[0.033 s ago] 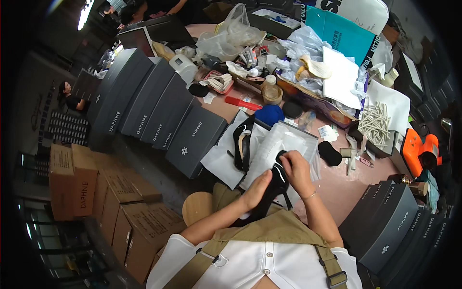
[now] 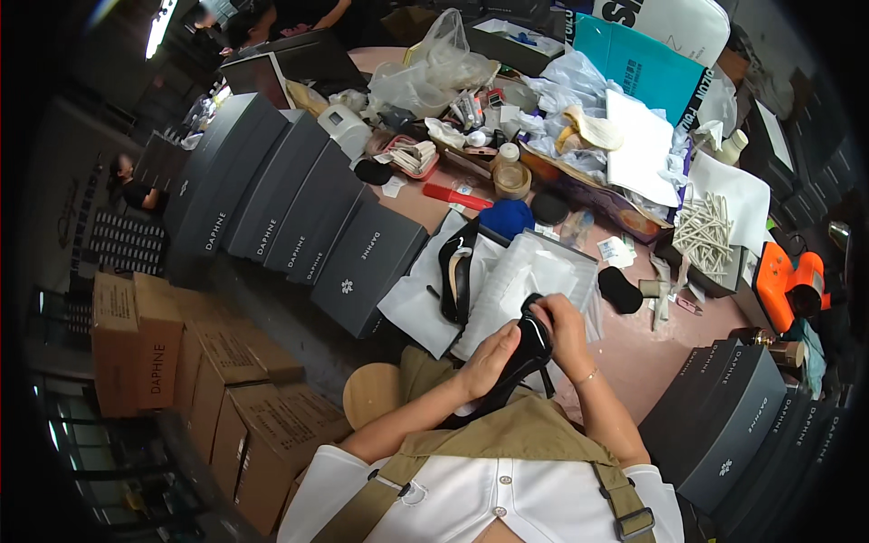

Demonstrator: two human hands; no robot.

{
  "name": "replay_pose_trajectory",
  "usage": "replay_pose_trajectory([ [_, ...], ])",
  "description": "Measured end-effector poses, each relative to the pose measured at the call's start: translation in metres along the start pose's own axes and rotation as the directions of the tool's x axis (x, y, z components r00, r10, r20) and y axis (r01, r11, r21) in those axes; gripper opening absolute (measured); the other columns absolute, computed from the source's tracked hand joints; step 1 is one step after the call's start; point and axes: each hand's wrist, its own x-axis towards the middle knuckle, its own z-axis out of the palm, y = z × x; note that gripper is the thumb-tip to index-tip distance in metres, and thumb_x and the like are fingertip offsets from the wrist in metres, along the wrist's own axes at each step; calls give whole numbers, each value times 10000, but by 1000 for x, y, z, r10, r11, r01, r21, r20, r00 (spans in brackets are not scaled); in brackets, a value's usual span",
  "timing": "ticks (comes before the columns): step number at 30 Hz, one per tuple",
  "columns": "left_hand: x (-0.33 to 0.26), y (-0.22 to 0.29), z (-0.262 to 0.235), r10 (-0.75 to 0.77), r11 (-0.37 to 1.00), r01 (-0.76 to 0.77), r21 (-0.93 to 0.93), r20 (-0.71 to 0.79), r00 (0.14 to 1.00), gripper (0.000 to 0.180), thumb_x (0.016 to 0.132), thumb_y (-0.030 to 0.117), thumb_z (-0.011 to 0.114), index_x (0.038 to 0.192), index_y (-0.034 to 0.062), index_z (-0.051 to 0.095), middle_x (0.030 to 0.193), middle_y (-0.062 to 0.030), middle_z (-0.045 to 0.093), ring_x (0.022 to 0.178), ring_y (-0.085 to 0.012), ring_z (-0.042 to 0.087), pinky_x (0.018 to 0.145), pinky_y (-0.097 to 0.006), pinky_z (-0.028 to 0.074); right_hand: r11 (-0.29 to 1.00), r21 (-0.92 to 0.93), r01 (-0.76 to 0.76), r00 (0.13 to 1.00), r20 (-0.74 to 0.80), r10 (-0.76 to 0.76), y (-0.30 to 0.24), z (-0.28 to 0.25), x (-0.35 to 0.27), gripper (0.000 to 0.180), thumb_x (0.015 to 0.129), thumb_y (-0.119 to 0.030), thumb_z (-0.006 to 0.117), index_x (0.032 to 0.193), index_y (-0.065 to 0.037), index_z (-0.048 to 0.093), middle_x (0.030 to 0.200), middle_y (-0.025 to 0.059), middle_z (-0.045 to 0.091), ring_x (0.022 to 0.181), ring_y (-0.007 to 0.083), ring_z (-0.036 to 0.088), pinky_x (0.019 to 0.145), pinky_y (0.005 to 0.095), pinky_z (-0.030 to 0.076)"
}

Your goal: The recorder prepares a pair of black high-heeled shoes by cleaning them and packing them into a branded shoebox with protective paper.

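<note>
Both hands are working a glossy black high-heeled shoe point(image 2: 518, 362) just above the person's lap, at the near edge of the pink worktable point(image 2: 634, 348). The left hand point(image 2: 489, 360) is cupping the shoe from beneath, fingers curled closed around its body; the right hand point(image 2: 561, 328) is closing over the upper end, fingertips pressing into the opening near the toe. Judging by that, the step in hand looks like fitting or smoothing something inside the shoe, and the next move would call for holding it firmly while the right fingers are pushing deeper.

Just beyond the hands, clear plastic bags point(image 2: 534, 271) are lying over white wrapping paper point(image 2: 416, 303), with a second black heeled shoe point(image 2: 455, 271) resting beside them. Further left, a row of dark grey shoe boxes point(image 2: 299, 208) is leaning along the table's edge. At the far side, crumpled plastic bags point(image 2: 434, 68) and a teal paper bag point(image 2: 638, 68) are crowding the tabletop.
</note>
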Motion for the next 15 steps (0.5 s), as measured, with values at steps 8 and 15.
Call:
replay_pose_trajectory([
  [8,6,-6,-31,-591,579,635,-511,273,759,724,951,636,270,1052,5,611,809,-121,658,715,-201,661,681,-320,559,825,-496,-271,961,-195,199,135,-59,-95,492,893,-213,623,1323,-26,474,1182,217,573,1078,352,571,944,373,436],
  [15,28,28,-14,-343,894,63,444,585,735,597,1008,461,276,1288,-32,465,1189,-287,551,1131,-399,521,956,-396,398,832,295,-469,671,732,119,0,-63,-4,649,770,-362,777,1266,-16,543,1123,110,632,1021,171,576,899,307,449],
])
